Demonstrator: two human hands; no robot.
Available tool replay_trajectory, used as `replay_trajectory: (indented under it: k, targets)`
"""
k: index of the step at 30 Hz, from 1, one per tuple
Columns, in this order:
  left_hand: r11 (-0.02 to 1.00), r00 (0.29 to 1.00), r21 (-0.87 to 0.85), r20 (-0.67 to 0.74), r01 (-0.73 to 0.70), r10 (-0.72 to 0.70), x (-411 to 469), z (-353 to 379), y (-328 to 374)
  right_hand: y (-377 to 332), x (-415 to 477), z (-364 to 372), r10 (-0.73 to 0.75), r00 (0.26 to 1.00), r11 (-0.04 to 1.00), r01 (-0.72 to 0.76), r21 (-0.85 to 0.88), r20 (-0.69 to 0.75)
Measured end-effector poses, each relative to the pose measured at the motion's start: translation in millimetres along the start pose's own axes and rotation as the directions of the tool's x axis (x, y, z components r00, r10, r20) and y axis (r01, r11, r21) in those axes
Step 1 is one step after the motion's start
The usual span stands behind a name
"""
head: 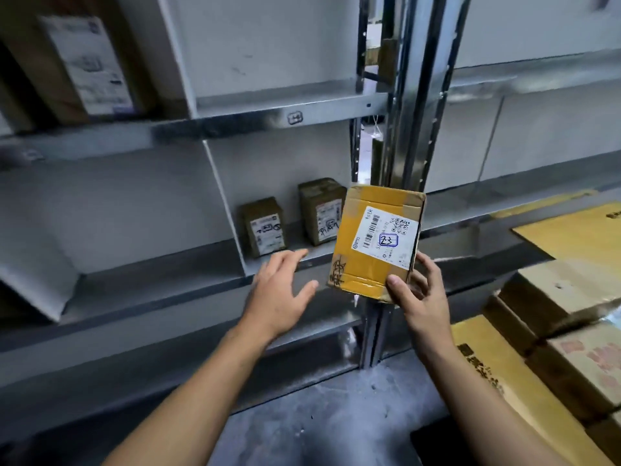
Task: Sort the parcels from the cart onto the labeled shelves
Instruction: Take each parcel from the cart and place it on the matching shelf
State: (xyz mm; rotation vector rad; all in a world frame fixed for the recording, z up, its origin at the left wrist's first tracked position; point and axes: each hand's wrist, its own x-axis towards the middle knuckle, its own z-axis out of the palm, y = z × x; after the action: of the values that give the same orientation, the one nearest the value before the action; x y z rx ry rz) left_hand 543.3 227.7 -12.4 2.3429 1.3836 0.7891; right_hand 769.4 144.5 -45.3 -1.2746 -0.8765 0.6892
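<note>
Right hand (421,297) pinches the lower right corner of a small yellow-taped parcel (376,243), thumb on the front face, fingers behind. Parcel is held up in the air, tilted, in front of the shelf post (416,95), not resting on anything. Its white label (386,235) faces the camera with a boxed handwritten mark, looks like "2-3". Left hand (282,290) is spread, fingers straight, holding nothing, just beside the parcel's left edge and near the front lip of the middle shelf (168,284). Two small brown boxes (265,227) stand upright further back on that shelf. The shelf above carries a small tag (295,117), reads roughly "1-4".

Step in hand: reading the label, picking the slot. Next move probably calls for finding the matching shelf tag, then setting the parcel there. Larger cartons (554,331) sit to the right.
</note>
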Motion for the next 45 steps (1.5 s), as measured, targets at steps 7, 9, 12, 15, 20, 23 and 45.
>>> replay_trajectory:
  k: [7,9,12,15,20,23,45]
  targets:
    - [0.897,0.997,0.442,0.060,0.023,-0.056,-39,-82,-47,-16,-27,68,-0.034,0.995,0.999,0.030,0.041,0.092]
    - [0.861,0.994,0.507,0.069,0.037,-0.084,-47,-100,-54,-19,-33,82,-0.058,0.992,0.998,0.055,0.034,0.108]
    - [0.824,0.986,0.561,0.074,0.083,-0.150,-60,-118,-66,-21,-44,100,-0.067,0.986,0.998,0.067,0.005,0.155]
    - [0.808,0.965,0.570,0.093,0.152,-0.247,-77,-125,-82,-19,-54,120,-0.048,0.980,0.999,0.051,-0.009,0.191]
    - [0.777,0.901,0.572,0.145,0.261,-0.410,-113,-127,-111,-6,-63,159,-0.020,0.963,1.000,0.018,0.009,0.270]
    - [0.741,0.876,0.587,0.108,0.326,-0.471,-126,-132,-129,-2,-59,189,-0.015,0.935,1.000,0.014,0.005,0.355]
    - [0.657,0.784,0.497,-0.078,0.566,-0.616,-122,-172,-243,61,1,376,-0.013,0.814,0.989,0.095,-0.110,0.581]
